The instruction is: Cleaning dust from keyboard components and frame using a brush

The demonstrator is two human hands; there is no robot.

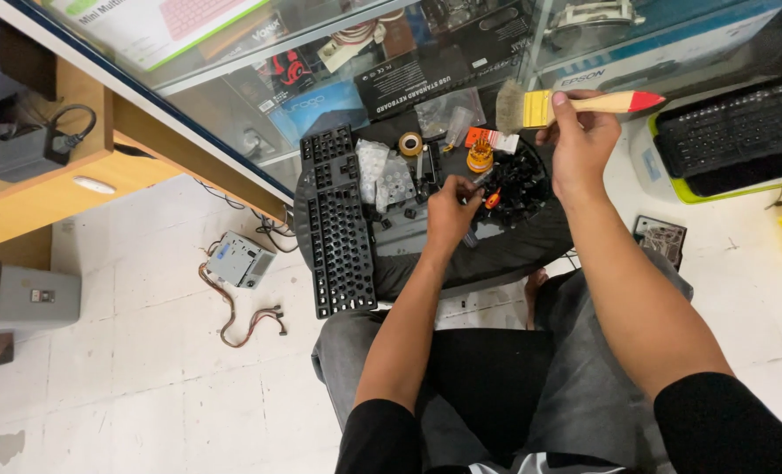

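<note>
A black keyboard frame (338,228) lies on the round dark stool, left of the hands. The right hand (580,140) is raised, fingers closed around a wooden paintbrush (575,105). The left hand (451,212) reaches down, pinching a small orange screwdriver (492,198) beside loose black keycaps (518,180).

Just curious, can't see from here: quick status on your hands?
Right hand grips paintbrush, raised. Left hand on small screwdriver over keyboard frame. Loose keycaps crowd the stool.
</note>
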